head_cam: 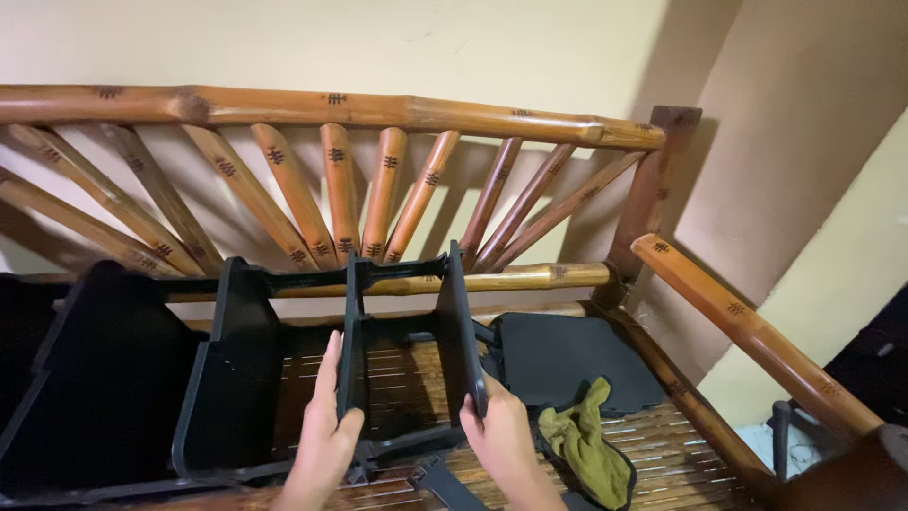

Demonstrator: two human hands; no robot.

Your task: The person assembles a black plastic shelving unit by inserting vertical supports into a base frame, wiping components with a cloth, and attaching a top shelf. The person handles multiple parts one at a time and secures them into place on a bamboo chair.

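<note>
On the slatted seat of a bamboo bench (653, 445) stands a black plastic rack (284, 369) made of upright divider panels joined by thin rails. Starting at the left, a broad dark panel (104, 378) leans near the edge of the view, and next to it a second upright panel (232, 369) is already seated on the base rails. As far as the view shows, those two look fixed in place, and the work now sits at the two panels further right.

The left hand (326, 435) is closed around the lower front edge of the third panel (353, 350), fingers reaching up along it. The right hand (501, 440) is clamped on the lower edge of the fourth panel (462, 331), the thumb hooked over its rim. The two hands are apart, one panel each, with open seat slats between them. A crossbar joins the tops of these two panels, so they seem linked above; whether their feet are locked into the base I cannot tell. A loose black piece (445, 483) lies on the seat just in front of the hands, which suggests something is left to fit.

To the right, a flat black cushion (567, 364) lies on the seat, with a crumpled olive-green cloth (586, 445) on its near corner.

No packages, labels or signs show. The only marks are small dark burnt hatchings on the fanned backrest spokes (340, 189) and on the armrest (747, 322).
</note>
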